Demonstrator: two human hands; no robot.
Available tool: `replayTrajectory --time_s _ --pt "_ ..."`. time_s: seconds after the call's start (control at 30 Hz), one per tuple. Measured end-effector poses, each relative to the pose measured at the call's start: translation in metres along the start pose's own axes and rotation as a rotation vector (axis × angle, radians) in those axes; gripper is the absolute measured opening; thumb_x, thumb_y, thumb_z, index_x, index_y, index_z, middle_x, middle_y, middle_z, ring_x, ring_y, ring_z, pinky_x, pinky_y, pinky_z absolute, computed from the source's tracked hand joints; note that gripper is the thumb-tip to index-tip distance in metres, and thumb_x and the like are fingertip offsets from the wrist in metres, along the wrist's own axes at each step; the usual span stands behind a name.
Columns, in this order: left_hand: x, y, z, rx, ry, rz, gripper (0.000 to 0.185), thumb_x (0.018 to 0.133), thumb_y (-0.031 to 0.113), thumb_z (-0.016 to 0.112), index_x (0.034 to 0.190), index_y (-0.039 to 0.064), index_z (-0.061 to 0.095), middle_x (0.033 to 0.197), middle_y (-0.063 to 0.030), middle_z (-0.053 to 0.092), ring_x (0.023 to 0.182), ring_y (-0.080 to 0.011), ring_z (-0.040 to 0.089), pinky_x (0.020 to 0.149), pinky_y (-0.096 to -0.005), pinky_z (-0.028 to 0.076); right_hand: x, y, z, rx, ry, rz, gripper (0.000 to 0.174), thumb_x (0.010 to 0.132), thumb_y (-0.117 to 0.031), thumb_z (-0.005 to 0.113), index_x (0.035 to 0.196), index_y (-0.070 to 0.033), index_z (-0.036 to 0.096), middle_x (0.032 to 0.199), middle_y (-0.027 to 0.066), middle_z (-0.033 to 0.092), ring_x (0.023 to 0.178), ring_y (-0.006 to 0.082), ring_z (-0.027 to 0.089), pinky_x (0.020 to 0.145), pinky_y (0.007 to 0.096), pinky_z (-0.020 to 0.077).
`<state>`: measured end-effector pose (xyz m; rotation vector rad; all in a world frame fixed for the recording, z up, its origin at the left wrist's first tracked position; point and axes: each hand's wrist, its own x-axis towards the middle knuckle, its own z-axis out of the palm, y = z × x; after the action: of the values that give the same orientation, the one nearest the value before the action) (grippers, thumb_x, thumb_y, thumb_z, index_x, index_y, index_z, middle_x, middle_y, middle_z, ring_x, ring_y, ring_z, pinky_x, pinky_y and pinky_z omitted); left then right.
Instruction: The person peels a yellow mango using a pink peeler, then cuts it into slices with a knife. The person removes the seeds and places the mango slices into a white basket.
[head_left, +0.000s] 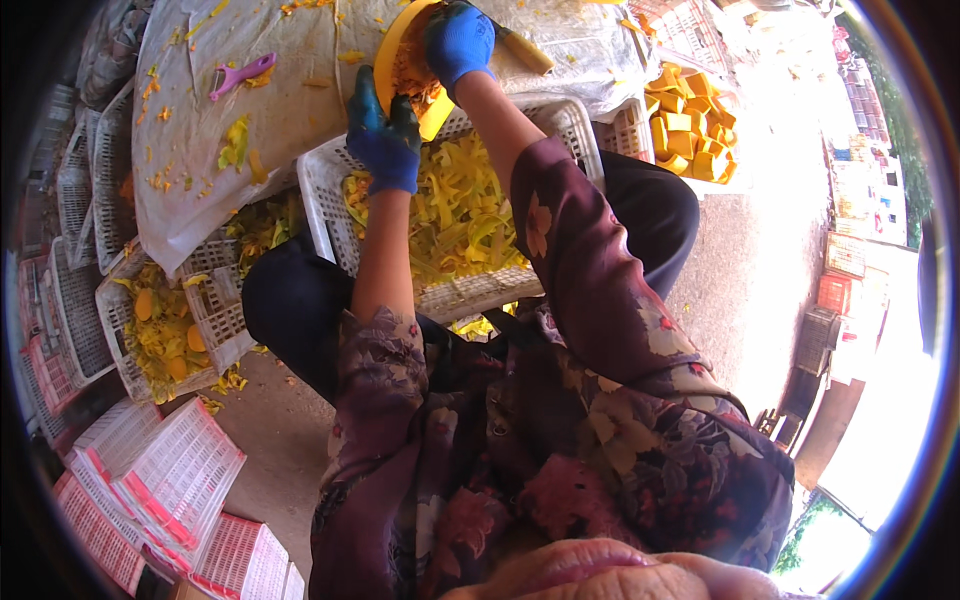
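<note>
A peeled pumpkin piece (385, 64), hollow side turned toward me, stands tilted at the table's near edge. My left hand (382, 139), in a blue glove with a dark coated palm, grips its left side and lower rim. Stringy orange pulp (414, 71) lines the hollow. Against the pulp and upper rim rests my gloved right hand (461, 45), its fingertips hidden, so whether it holds anything is unclear. Just right of that hand is a tool's wooden handle (531, 52); its far end is hidden. Below both hands a white plastic crate (319, 202) holds yellow-green peelings (457, 210).
A pink peeler (244, 75) lies on the sheet-covered table (300, 112) among scraps. At right, a crate holds cut pumpkin chunks (690, 124). More peelings fill a crate (169, 337) at left. Stacked crates (165, 472) stand at lower left.
</note>
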<state>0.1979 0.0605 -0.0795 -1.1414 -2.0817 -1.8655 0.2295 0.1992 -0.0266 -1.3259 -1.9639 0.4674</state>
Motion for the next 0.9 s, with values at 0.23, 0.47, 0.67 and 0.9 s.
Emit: replayTrajectory --time_s 0.23,0.47,0.67,0.9 --pt "0.0 -0.019 0.009 -0.162 0.053 0.006 0.054 0.089 0.023 0.071 0.135 -0.002 0.056 0.118 -0.018 0.069 0.103 -0.031 0.07 0.09 -0.0369 0.054 -0.026 -0.004 -0.015 -0.151 -0.23 -0.243 0.025 0.081 -0.03 0.071 0.099 -0.013 0.072 0.086 0.0158 0.072 0.08 0.0365 0.071 0.072 0.0449 0.056" --pt "0.003 -0.006 0.008 -0.094 0.124 0.076 0.058 0.093 0.041 0.067 0.128 -0.005 0.059 0.117 -0.0174 0.068 0.103 -0.0313 0.068 0.093 -0.0387 0.052 0.009 0.017 -0.01 -0.056 -0.078 -0.222 0.02 0.083 -0.024 0.065 0.087 -0.007 0.073 0.084 0.018 0.072 0.079 0.0383 0.07 0.073 0.046 0.0553" --pt "-0.002 -0.016 0.008 0.107 0.11 0.123 0.063 0.094 0.046 0.065 0.13 -0.005 0.058 0.121 -0.0212 0.066 0.107 -0.0359 0.067 0.092 -0.0401 0.052 0.019 -0.002 -0.004 0.044 -0.064 0.116 0.026 0.083 -0.023 0.064 0.088 -0.001 0.076 0.093 0.0238 0.071 0.092 0.0402 0.07 0.081 0.0444 0.056" --pt "-0.001 -0.022 0.008 -0.119 0.075 0.054 0.057 0.093 0.036 0.067 0.132 -0.005 0.057 0.124 -0.0189 0.066 0.108 -0.0307 0.067 0.093 -0.039 0.052 -0.008 0.003 -0.004 -0.115 -0.102 -0.314 0.022 0.078 -0.023 0.071 0.094 -0.009 0.067 0.085 0.018 0.071 0.081 0.0377 0.07 0.072 0.0459 0.0553"
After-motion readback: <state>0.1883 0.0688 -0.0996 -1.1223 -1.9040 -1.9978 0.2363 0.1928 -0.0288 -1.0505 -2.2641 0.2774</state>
